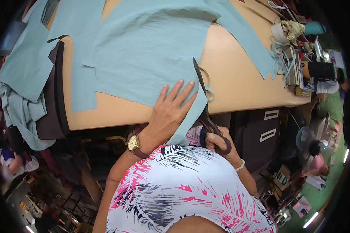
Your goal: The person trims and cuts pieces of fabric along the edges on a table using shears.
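Observation:
Light blue-green fabric [144, 50] lies spread over the tan tabletop. My left hand [171, 110] rests palm down on its lower edge with the fingers spread, a watch on the wrist. Black scissors [206, 116] are in my right hand [221, 145], whose fingers are wrapped round the handles at the table's front edge. The blades point away from me along the fabric's right edge. Beside them a narrow curled strip of fabric [209, 93] lies on the table. A flap of the fabric hangs over the front edge between my hands.
More blue-green pieces [25, 66] hang over a dark chair-like surface at the left. At the right end of the table [237, 91] stand a white container [279, 33], fabric scraps and a stack of items. A person in pink [317, 163] is far off at the right.

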The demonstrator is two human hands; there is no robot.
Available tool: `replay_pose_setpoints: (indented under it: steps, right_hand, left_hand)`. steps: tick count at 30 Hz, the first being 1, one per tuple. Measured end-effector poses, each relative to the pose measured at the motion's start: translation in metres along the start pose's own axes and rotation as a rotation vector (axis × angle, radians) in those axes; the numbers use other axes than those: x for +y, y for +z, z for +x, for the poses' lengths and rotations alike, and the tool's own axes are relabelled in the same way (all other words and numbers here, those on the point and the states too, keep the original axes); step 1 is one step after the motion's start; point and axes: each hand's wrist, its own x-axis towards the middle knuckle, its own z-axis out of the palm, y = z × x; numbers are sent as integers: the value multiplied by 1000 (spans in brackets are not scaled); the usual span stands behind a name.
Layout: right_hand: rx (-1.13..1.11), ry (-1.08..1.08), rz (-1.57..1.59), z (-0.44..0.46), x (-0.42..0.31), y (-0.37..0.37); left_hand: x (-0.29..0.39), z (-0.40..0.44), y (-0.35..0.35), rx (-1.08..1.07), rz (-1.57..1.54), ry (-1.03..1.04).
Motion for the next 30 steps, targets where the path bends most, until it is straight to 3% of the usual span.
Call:
replay_pose_setpoints:
  steps: [30]
  right_hand:
    - [135,-62,79,-18,18,8]
  left_hand:
    - [20,16,12,-74,-198,114]
